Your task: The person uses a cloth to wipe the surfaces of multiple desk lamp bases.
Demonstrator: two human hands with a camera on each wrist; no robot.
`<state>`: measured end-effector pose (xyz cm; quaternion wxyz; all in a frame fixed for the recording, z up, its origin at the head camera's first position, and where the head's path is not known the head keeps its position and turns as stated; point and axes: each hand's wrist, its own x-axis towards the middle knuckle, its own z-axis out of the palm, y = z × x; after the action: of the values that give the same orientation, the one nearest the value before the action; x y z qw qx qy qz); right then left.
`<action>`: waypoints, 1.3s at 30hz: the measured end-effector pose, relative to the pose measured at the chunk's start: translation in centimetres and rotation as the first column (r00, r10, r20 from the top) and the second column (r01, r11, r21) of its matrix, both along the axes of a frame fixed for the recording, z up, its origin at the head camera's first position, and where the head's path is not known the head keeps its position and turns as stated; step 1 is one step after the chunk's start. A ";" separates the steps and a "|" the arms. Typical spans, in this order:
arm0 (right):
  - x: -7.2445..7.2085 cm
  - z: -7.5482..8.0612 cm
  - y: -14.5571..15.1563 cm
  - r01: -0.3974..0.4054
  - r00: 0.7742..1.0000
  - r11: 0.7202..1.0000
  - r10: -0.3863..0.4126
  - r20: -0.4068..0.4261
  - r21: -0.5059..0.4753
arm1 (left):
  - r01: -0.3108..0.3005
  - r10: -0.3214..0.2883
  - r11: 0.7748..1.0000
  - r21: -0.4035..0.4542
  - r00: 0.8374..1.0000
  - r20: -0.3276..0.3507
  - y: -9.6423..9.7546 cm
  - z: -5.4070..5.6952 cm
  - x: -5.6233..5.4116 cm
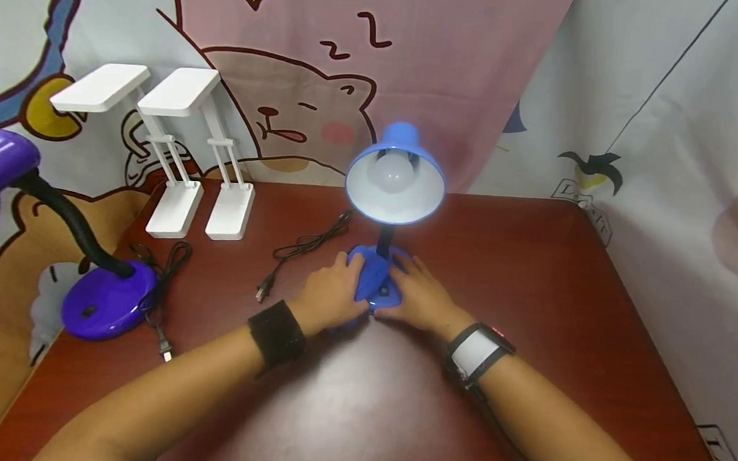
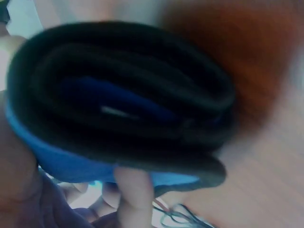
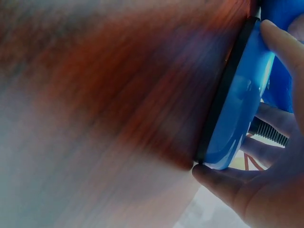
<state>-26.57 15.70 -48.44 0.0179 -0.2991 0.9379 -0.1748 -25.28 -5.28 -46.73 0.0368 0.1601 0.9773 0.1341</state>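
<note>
Blue lamp: it stands upright on the red-brown table (image 1: 531,283), straight in front of me; the blue lamp (image 1: 391,207) is between my hands.
Shade: the blue shade (image 1: 402,137) tips toward me, its white inside and round bulb (image 1: 391,173) showing.
Neck: the black neck (image 1: 385,240) rises from the glossy base (image 1: 385,298).
Left hand: my left hand (image 1: 330,291), at the base's left side, grips a folded blue cloth (image 1: 371,276) between thumb and fingers; the cloth lies over part of the base, and its folds look dark and blurred up close.
Right hand: my right hand (image 1: 425,294) holds the base from the right, thumb and fingers spread apart around its edge.
Cord: a dark cord (image 1: 307,244) with a plug lies on the table, near my left hand.
Far left: a purple lamp (image 1: 72,214) stands with its black neck bent over leftward, a second cord (image 1: 162,274) beside its base.
Back left: two white lamps (image 1: 230,211) stand side by side, panels raised.
</note>
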 end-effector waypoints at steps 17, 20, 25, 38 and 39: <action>0.2 -0.5 0.1 0.005 0.999 1.000 -0.004 -0.032 0.011 | 0.031 -0.033 0.999 0.028 0.998 0.048 0.4 0.3 1.3; 0.1 -0.6 0.2 -0.005 0.999 1.000 0.006 -0.038 0.004 | 0.067 -0.070 0.997 0.045 0.996 0.063 0.6 0.5 2.2; 0.2 -0.5 0.0 -0.011 0.999 1.000 0.011 -0.039 0.004 | 0.071 -0.077 0.994 0.088 0.995 0.058 0.5 0.5 2.5; 0.9 -0.3 -1.0 0.071 0.990 0.996 -0.063 -0.129 0.060 | -0.056 0.054 0.982 0.178 0.998 0.015 -3.0 3.5 0.5; 1.1 -0.2 -1.3 0.094 0.987 0.995 -0.087 -0.135 0.046 | -0.088 0.088 0.977 0.194 0.996 0.008 -3.7 3.9 0.2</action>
<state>-25.46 14.37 -48.60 -0.0446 -0.2665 0.9539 -0.1307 -25.09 -8.98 -42.81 0.0148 0.1195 0.9657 0.2300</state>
